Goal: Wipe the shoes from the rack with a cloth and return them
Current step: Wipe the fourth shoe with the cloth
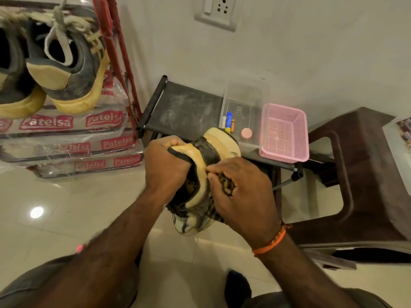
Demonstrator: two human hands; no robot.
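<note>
My left hand (168, 162) grips a grey and tan shoe (213, 150) by its heel, with the yellowish sole turned up and pointing away from me. My right hand (241, 187) presses a patterned black and tan cloth (225, 185) against the shoe's side; more cloth hangs below the shoe (191, 223). At the top left, two matching grey and yellow sneakers (73, 70) with pale laces sit on the shoe rack (117, 52), which has red uprights. Plastic bags printed "Patelsa" (66, 138) cover its lower shelves.
A low black fabric stand (184, 107) stands against the wall. It carries a clear box (244, 96) with small items and a pink mesh basket (284, 134). A brown plastic stool (364, 174) is at the right. Glossy floor tiles (66, 207) spread below.
</note>
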